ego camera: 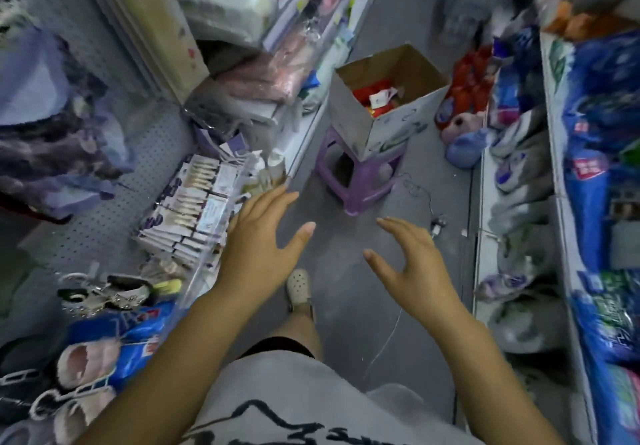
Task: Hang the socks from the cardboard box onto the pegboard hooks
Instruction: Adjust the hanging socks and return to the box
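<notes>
Box (391, 133): open, set on purple stool (360, 181) in aisle. Red sock packs (370, 93) seen inside; labels too blurred to be read. L grip (263, 236) & R grip (412, 257): fingers spread, nothing held, both well short of box. Pegboard (104, 223) at left, carded packs (194, 209) hung just beside L grip.

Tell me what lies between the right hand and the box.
Head view: grey floor with a thin cable, then the purple stool under the box.
</notes>
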